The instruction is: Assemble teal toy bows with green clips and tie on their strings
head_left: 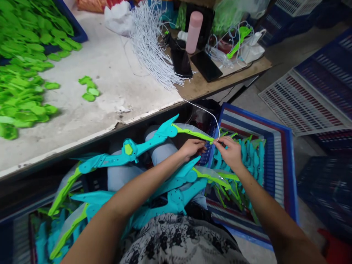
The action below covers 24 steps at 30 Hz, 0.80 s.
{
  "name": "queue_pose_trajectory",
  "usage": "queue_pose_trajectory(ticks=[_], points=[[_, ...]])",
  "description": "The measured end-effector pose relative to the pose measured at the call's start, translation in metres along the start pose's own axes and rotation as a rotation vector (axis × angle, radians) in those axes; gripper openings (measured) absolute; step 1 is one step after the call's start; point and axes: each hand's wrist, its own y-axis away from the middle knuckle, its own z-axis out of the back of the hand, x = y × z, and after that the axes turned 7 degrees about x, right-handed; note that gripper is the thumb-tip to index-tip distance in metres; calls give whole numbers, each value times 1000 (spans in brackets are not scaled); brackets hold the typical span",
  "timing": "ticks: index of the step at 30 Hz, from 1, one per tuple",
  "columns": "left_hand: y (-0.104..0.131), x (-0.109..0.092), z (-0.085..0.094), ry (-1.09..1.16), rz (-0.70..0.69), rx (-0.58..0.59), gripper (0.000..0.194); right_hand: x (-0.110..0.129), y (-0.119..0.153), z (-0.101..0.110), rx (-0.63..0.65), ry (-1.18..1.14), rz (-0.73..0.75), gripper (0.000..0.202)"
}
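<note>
A turquoise toy bow [148,146] with lime-green limb ends lies across my lap, its right green tip reaching up to my hands. At that tip, my right hand [231,152] pinches a white cord [210,113], which loops back to the table edge. Close by on the left is my left hand [192,148], its fingers curled together just below the tip; what they hold, if anything, is hidden. Beneath my forearms rest more toy bows [176,200] of the same colours, partly covered by my arms.
A bundle of white cords [154,44] lies on the worktable [110,80], beside phones [206,65] and a pink bottle [194,33]. Green plastic pieces [24,95] are heaped at left. A blue-rimmed crate [291,176] of bows stands at my right, with stacked crates [324,84] beyond.
</note>
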Motion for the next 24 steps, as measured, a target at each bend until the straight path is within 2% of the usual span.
queue_pose_trajectory(ticks=[6,10,13,15,18,20,21,22,24], points=[[-9,1,-4,108,35,99,10,-5,2,-7,-50,91,29,18],[-17,1,-8,143,49,189,6,-8,6,-11,-60,35,95,14],[-22,2,-10,26,33,154,9,-9,7,-15,4,12,115,17],[-13,-1,-5,-172,16,108,15,-10,9,-17,5,44,73,21],[31,-18,20,-541,-46,58,14,-12,12,-18,-23,50,-28,36],[81,-37,48,-672,-90,89,16,-13,15,-17,-9,31,-80,50],[110,-48,64,-668,-108,102,20,-14,17,-17,0,24,-99,56],[141,-60,81,-634,-143,63,24,-15,18,-17,7,17,-112,61],[202,-81,110,-591,-278,-127,32,-15,19,-17,7,2,-128,70]])
